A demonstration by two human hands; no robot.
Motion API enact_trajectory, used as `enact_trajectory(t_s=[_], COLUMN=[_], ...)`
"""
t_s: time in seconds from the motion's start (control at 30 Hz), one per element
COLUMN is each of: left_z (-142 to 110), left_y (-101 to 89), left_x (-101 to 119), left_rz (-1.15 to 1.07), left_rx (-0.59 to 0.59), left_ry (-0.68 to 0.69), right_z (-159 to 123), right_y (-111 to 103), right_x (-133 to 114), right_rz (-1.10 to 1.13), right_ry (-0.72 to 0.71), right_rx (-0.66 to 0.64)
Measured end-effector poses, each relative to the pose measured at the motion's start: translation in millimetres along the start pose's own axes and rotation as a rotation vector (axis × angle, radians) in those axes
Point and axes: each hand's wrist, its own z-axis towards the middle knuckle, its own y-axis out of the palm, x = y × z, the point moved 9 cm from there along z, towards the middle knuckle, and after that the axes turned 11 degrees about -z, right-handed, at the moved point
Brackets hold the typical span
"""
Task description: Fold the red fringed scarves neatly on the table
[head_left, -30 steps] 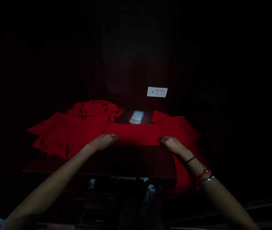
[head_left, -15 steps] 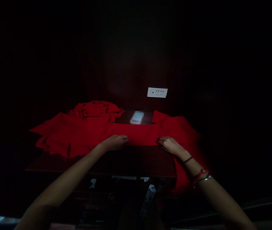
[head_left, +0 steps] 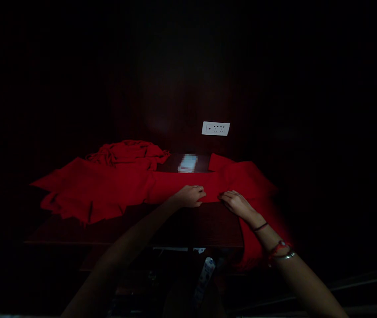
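Note:
A long red cloth (head_left: 183, 181) lies as a flat strip across the dark table, widening into layered folds on the left. My left hand (head_left: 191, 196) is on the near edge of the strip, its fingers curled over the fabric. Just to its right, my right hand (head_left: 238, 204) pinches the same edge, fingertips pressed together. From there the cloth spreads right and hangs over the table's side. The fingertips of both hands are partly hidden in the dim light.
Behind the left part sits a heaped red fringed cloth (head_left: 130, 152). A bright blurred rectangular object (head_left: 188, 163) lies on the table (head_left: 175, 225) beyond the strip. A white socket plate (head_left: 215, 128) is on the dark wall. Below the table edge is a pale patterned strip (head_left: 207, 269).
My left hand has slid rightward along the near edge of the cloth, closer to my right hand. My right hand stays at about the same place. The view has shifted slightly.

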Motion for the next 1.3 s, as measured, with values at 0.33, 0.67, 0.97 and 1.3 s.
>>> enact_trajectory(t_s=[0.33, 0.67, 0.97, 1.3], left_z=[2.7, 9.7, 6.2, 5.0], left_y=[12.1, 2.2, 6.1, 10.8], left_x=[-1.5, -1.8, -6.1, -7.6], left_rz=[0.032, 0.122, 0.128, 0.087], left_rx=[0.085, 0.170, 0.157, 0.137], left_ry=[0.052, -0.045, -0.040, -0.045], right_z=[-3.4, -1.2, -6.3, -14.5], right_y=[3.6, -8.0, 1.3, -14.1], right_x=[11.8, 8.9, 30.0, 40.7], right_rz=[0.184, -0.009, -0.083, -0.128], right_ry=[0.061, 0.099, 0.260, 0.411], right_rx=[0.036, 0.056, 0.051, 0.089])
